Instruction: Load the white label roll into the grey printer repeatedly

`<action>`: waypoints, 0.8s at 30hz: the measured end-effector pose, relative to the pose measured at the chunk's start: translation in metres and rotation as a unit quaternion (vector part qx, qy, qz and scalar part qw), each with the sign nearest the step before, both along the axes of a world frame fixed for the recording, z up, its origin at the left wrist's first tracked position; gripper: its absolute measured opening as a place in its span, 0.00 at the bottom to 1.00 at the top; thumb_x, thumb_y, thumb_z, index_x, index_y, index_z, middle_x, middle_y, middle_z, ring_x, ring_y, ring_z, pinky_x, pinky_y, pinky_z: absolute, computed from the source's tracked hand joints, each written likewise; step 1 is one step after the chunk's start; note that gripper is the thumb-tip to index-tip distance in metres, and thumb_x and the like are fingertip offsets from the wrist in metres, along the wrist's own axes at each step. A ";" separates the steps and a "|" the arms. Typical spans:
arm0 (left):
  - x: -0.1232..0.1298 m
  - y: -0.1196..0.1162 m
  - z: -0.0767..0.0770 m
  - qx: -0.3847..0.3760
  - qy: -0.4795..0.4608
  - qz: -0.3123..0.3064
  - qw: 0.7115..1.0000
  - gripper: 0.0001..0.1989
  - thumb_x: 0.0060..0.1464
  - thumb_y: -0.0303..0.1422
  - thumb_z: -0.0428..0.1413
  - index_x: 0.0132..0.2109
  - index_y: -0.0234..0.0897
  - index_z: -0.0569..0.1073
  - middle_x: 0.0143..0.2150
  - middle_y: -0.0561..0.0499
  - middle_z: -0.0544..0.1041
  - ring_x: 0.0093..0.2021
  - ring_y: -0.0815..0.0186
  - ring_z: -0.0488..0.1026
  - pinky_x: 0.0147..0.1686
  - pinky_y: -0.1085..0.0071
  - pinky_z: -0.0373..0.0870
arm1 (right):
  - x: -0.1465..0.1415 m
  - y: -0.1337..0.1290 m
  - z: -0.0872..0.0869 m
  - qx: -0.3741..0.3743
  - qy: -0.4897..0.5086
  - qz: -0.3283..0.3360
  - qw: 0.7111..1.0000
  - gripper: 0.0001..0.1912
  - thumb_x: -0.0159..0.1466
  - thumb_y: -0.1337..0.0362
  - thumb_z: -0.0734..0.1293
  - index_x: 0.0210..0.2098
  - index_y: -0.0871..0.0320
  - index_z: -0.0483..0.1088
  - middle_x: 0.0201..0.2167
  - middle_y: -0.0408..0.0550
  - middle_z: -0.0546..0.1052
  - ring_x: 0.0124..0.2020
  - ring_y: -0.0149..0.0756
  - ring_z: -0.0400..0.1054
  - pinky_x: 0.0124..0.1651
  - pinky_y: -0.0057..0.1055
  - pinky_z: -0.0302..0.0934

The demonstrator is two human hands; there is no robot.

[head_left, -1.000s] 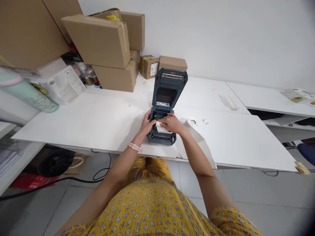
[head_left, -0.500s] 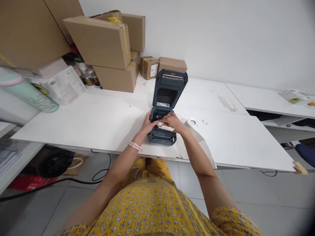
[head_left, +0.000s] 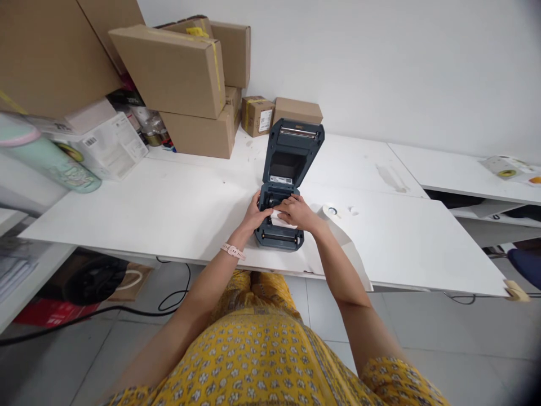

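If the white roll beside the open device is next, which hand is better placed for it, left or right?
Right, I think: the right hand is nearer the white roll, though it touches white paper inside the open device. The left hand is at the device's opposite side.

Head view, single: worn on the person's head, looking forward and steeply down. Foreground, bottom centre: yellow flower-patterned cloth garment (head_left: 262, 349), from above, closest to the lens. Middle distance, centre: open dark blue-grey plastic device (head_left: 291, 155), left hand (head_left: 254, 215) and right hand (head_left: 298, 212) at it, small in frame. Breadth: wide, spanning the long white flat surface (head_left: 181, 208) and grey tiled floor (head_left: 422, 332) below. Background, top: plain white wall (head_left: 380, 67), farthest off.
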State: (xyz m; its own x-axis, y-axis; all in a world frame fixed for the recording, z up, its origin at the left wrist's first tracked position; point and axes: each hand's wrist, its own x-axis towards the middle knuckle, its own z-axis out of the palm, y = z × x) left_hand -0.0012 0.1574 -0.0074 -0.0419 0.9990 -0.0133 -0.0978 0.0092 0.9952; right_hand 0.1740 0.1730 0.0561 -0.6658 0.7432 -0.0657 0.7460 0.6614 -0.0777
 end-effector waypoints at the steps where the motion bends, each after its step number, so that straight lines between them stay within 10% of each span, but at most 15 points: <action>1: 0.000 0.000 0.000 0.000 -0.001 -0.002 1.000 0.44 0.44 0.27 0.62 0.69 0.38 0.59 0.68 0.42 0.66 0.68 0.53 0.64 0.68 0.57 0.59 | 0.001 -0.002 0.000 0.001 0.009 -0.002 1.000 0.18 0.70 0.65 0.62 0.57 0.57 0.74 0.50 0.55 0.79 0.56 0.47 0.68 0.68 0.46 0.47; 24: -0.002 -0.003 0.002 0.002 0.008 -0.007 1.000 0.43 0.45 0.26 0.58 0.70 0.40 0.59 0.70 0.46 0.66 0.68 0.56 0.64 0.68 0.61 0.59 | 0.028 -0.081 -0.008 0.004 0.164 0.023 0.986 0.20 0.74 0.64 0.57 0.60 0.53 0.72 0.66 0.46 0.70 0.71 0.44 0.58 0.73 0.55 0.47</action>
